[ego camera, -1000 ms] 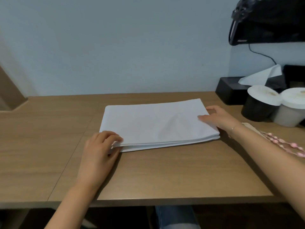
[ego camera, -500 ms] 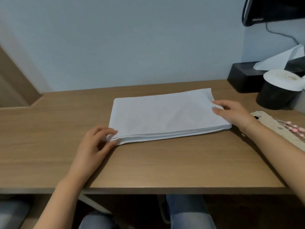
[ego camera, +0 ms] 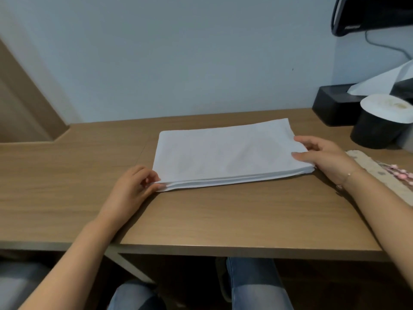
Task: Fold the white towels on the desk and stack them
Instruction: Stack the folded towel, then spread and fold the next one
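A flat stack of folded white towels [ego camera: 225, 153] lies on the wooden desk [ego camera: 223, 215], its layered edges facing me. My left hand [ego camera: 131, 191] pinches the stack's near left corner between thumb and fingers. My right hand [ego camera: 324, 159] grips the right end, fingers on top and thumb at the edge. The underside of the stack is hidden.
A black tissue box [ego camera: 335, 104] with a white sheet sticking out stands at the back right. A black cup with a white lid [ego camera: 380, 121] is beside it. A beige phone case with pink beads [ego camera: 384, 173] lies right of my wrist.
My left hand has slid from on top of the near left corner to pinching its edge. My right hand stays at the right end. The camera has tilted down and shifted.
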`<act>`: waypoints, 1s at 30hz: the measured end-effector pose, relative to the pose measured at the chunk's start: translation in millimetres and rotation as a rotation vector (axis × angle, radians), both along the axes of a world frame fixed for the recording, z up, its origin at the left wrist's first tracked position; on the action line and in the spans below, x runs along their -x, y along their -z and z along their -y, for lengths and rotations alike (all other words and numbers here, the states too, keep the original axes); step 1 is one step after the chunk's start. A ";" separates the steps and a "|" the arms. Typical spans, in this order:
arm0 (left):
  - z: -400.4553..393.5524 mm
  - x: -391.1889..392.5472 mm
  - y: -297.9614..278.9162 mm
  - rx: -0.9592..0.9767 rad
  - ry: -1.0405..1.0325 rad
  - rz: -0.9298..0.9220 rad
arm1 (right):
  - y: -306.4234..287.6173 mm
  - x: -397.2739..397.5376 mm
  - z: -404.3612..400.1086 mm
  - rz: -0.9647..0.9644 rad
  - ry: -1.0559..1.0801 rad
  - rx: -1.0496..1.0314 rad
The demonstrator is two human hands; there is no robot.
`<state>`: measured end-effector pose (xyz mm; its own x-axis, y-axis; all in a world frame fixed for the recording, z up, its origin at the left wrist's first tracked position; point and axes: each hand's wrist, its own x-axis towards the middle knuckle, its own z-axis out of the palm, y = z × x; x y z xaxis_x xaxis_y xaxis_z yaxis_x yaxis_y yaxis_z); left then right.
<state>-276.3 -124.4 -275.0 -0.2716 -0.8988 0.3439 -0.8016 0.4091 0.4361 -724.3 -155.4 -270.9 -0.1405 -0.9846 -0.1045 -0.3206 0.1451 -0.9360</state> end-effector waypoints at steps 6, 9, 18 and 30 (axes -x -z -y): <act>10.0 -1.1 -12.8 0.361 0.011 0.183 | 0.6 -1.4 -0.9 0.033 0.007 0.034; 11.0 -7.1 -14.4 0.202 0.091 0.215 | 2.0 0.1 0.1 0.039 0.005 0.037; 1.7 -15.2 -0.8 -0.010 0.085 0.127 | 2.1 8.2 -1.4 0.054 -0.059 -0.009; 3.6 -0.4 0.3 -0.020 0.095 0.040 | -0.3 3.2 -3.1 0.072 -0.005 -0.003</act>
